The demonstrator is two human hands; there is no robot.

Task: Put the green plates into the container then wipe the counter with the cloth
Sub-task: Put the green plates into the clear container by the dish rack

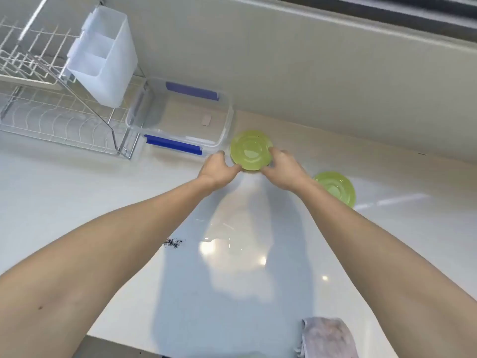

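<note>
Left hand [218, 167] and right hand [282, 170] both pinch one green plate [250, 151] by its near rim, just beside the clear container [224, 120] at the counter's [103, 202] back edge; second green plate [338, 187] lies right; cloth [327, 337] at front edge; crumbs [173, 242] mid-counter.

Two bare forearms, no sleeves, no gloves. No rings, watch or bands on left hand [218, 167] or right hand [284, 171]. Small dark mole on left forearm near elbow.
</note>
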